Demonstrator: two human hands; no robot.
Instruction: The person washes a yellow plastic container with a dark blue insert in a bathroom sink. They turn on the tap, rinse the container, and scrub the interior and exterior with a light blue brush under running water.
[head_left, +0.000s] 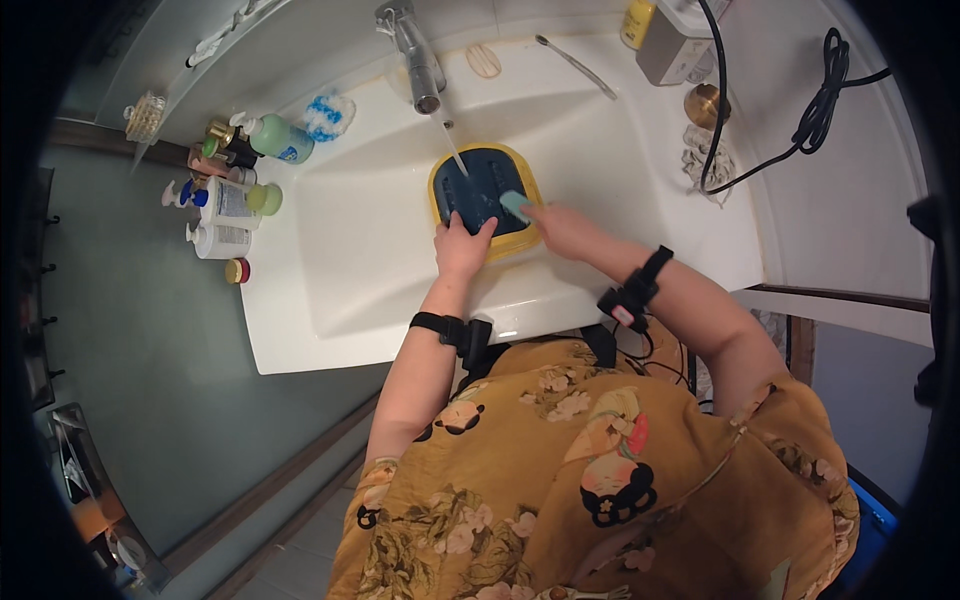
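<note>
In the sink, a rounded dark blue plastic panel with a yellow rim (491, 180) lies under the faucet. A thin stream of water (455, 150) lands on its blue face. My left hand (463, 244) holds its near edge, with fingers and thumb spread over the blue surface. My right hand (566, 229) grips a small light green brush (515, 204), whose bristles are at the panel's right side. The fingers of that hand partly cover the brush handle. I cannot tell what the panel's underside looks like.
The chrome faucet (420, 67) reaches over the white sink (352, 225). Pump bottles (229, 202) crowd the left rim near a blue-and-white scrubber (330, 118). A toothbrush (576, 67) and soap bar (483, 61) lie behind. A black cable (780, 154) hangs at right.
</note>
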